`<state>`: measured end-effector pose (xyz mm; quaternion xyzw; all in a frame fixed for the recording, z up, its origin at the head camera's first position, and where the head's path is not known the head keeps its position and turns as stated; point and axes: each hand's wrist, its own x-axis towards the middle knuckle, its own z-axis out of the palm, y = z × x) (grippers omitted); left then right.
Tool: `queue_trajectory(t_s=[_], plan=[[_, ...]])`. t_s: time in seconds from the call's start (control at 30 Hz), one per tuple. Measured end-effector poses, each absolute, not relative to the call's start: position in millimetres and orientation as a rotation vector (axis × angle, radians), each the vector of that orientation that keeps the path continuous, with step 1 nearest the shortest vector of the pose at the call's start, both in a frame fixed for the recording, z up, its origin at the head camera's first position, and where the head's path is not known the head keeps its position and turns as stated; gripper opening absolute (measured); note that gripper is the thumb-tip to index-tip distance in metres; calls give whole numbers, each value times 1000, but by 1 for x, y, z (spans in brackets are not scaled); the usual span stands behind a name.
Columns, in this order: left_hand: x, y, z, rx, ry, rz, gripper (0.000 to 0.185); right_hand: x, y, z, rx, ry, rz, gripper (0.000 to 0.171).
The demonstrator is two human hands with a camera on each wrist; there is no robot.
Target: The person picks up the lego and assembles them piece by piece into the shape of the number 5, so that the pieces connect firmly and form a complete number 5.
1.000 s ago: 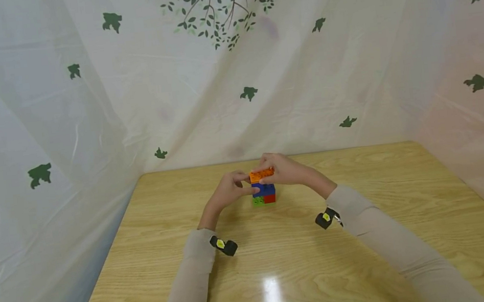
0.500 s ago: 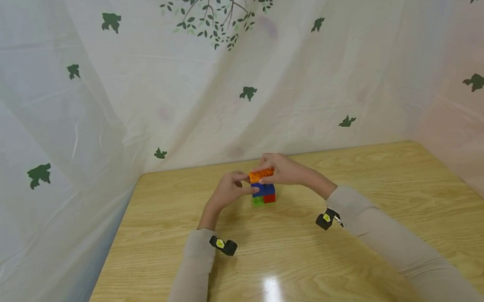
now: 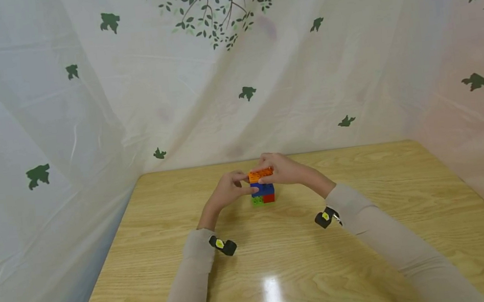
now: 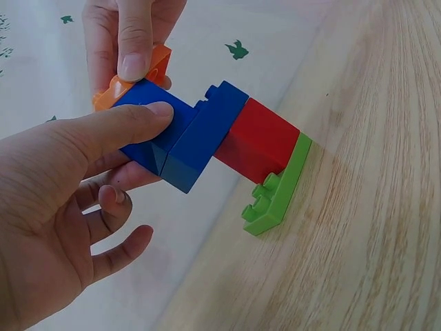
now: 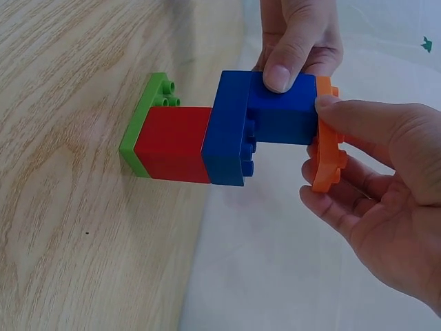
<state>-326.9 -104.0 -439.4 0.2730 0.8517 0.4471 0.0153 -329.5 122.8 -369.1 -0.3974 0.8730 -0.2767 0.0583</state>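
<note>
A stack of toy building bricks stands upright on the wooden table. Its base is a flat green brick (image 4: 270,207), with a red brick (image 5: 173,145) on one end of it. Over the red lies a wide blue brick (image 5: 229,131), and a second blue brick (image 4: 155,121) sits on one side of that. My left hand (image 3: 227,190) pinches this upper blue brick between thumb and fingers. On top is a flat orange brick (image 5: 326,148), overhanging the upper blue one. My right hand (image 3: 286,169) pinches the orange brick, its thumb on the near side.
The wooden table (image 3: 270,246) reaches back to a pale curtain (image 3: 199,77) printed with leaves and birds. Curtain also hangs along both sides. Each wrist wears a small black camera, one on the left (image 3: 224,246) and one on the right (image 3: 325,217).
Both hands keep their grip on the bricks in almost the same place. The whole head view shifts very slightly; the stack looks the same.
</note>
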Motion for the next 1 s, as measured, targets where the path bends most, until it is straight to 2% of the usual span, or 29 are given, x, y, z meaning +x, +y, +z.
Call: queue_trajectory(t_s=[1.0], plan=[[-327,-101,-437,902,2679,1327,21,-327,126,-374,-1164,2650,-916,37]])
